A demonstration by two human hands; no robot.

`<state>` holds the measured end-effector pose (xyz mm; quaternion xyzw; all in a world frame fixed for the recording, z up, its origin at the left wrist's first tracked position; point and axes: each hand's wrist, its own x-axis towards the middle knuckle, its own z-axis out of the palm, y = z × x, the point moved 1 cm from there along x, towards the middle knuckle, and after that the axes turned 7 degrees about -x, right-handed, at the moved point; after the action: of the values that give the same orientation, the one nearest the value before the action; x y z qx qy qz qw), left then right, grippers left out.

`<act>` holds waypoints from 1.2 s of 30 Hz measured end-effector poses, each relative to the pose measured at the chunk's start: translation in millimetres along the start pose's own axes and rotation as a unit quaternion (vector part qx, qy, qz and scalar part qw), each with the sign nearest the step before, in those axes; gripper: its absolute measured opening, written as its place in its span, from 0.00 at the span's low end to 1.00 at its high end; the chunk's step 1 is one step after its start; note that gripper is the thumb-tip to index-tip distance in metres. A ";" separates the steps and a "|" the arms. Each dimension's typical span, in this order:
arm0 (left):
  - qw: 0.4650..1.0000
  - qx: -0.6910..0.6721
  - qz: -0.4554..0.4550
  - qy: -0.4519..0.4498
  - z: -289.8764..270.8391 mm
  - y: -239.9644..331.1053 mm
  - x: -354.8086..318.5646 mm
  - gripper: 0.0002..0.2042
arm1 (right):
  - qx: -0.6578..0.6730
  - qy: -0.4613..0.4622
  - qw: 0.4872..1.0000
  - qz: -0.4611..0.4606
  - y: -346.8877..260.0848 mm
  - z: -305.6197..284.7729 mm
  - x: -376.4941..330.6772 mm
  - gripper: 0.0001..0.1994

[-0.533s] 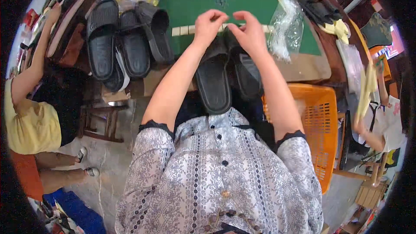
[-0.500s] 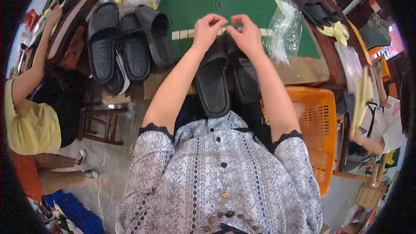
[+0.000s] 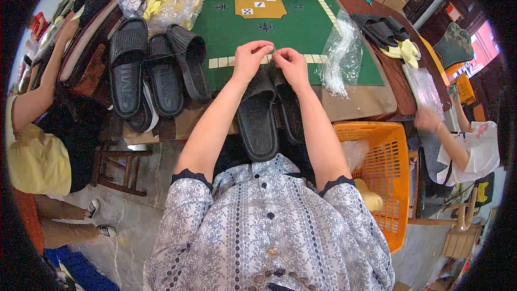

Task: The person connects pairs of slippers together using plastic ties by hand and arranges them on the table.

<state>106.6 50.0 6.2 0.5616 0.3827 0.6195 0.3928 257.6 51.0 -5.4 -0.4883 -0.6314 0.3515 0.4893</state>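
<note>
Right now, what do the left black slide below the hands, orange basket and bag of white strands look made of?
Black slide: likely moulded foam or rubber, matte; dull surface, textured footbed.
Orange basket: probably moulded plastic, slight sheen; regular slots through its wall.
Clear bag: thin plastic film, glossy; see-through with crinkled highlights.

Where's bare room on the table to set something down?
The green mat is bare between the orange panel and the bag of white strands. Crowded: left, with black slippers and a yellow-filled bag; near middle, with left hand and right hand at two more slippers.
</note>
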 end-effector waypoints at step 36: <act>0.999 0.033 -0.017 -0.027 -1.4 -19.3 1.6 0.08 | -0.025 0.044 0.998 -0.023 -9.1 -2.8 -12.6 0.07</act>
<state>106.2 59.1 -10.9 0.5841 0.4018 0.5846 0.3944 258.4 36.3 0.3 -0.5004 -0.6289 0.3025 0.5125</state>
